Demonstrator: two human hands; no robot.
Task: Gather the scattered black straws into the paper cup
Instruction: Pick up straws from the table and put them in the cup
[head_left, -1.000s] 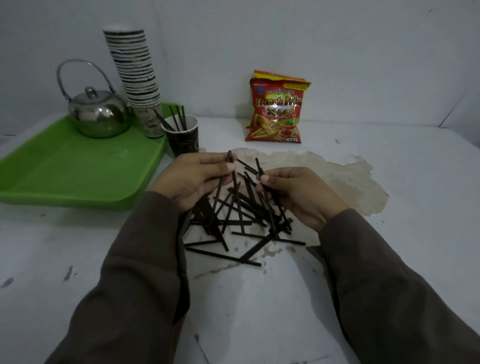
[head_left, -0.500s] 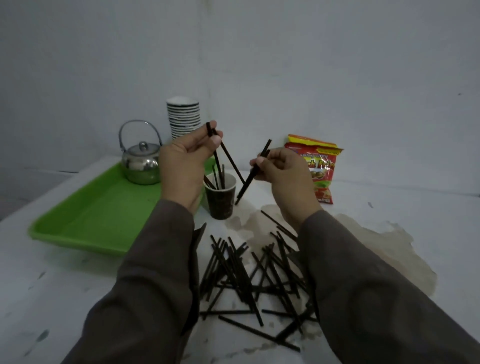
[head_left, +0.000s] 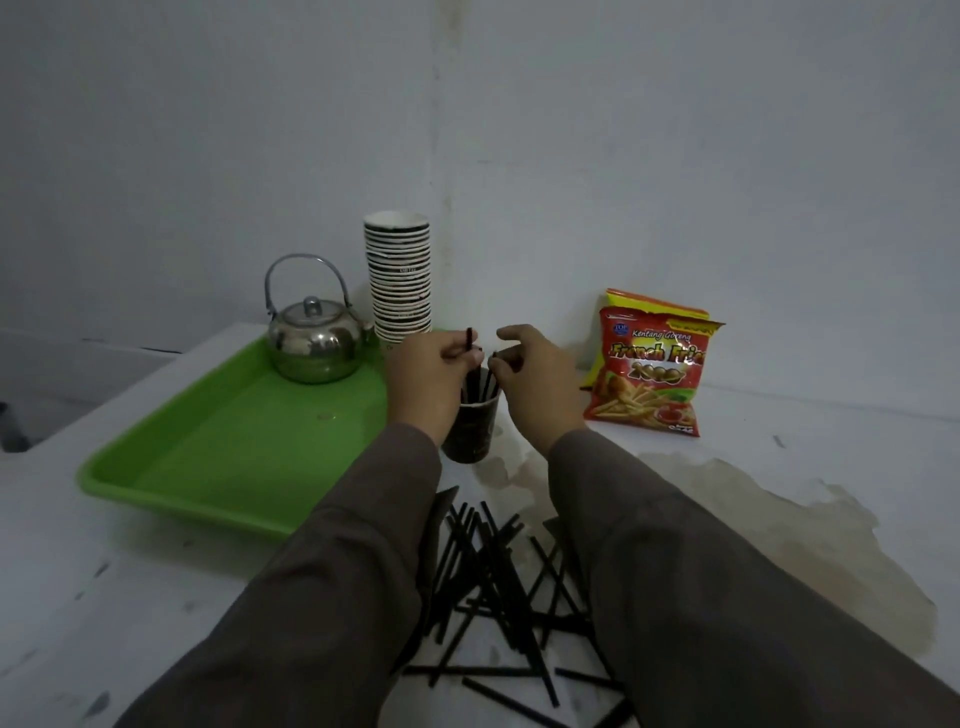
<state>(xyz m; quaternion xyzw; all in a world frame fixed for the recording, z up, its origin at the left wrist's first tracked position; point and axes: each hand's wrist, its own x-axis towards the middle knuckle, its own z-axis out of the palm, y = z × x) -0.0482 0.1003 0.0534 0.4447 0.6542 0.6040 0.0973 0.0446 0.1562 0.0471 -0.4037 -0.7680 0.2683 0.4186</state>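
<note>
A dark paper cup (head_left: 469, 434) stands on the white table beside the green tray, with a few black straws (head_left: 474, 385) upright inside it. Both hands hover just over its rim. My left hand (head_left: 425, 375) grips one black straw (head_left: 469, 340) whose lower end reaches into the cup. On the other side of the rim, my right hand (head_left: 531, 382) pinches another straw between thumb and fingers. Nearer to me, several loose black straws (head_left: 493, 587) lie in a heap between my forearms, partly hidden by my sleeves.
A green tray (head_left: 208, 447) lies to the left, carrying a steel kettle (head_left: 314, 343) and a tall stack of paper cups (head_left: 398, 275). A red French fries snack bag (head_left: 649, 371) leans on the wall at the right. A brownish stain (head_left: 779, 525) marks the table.
Both hands picked straws from the pile, lifted them, and have come down over the cup. The straws they hold now point into it. My view has tilted upward.
</note>
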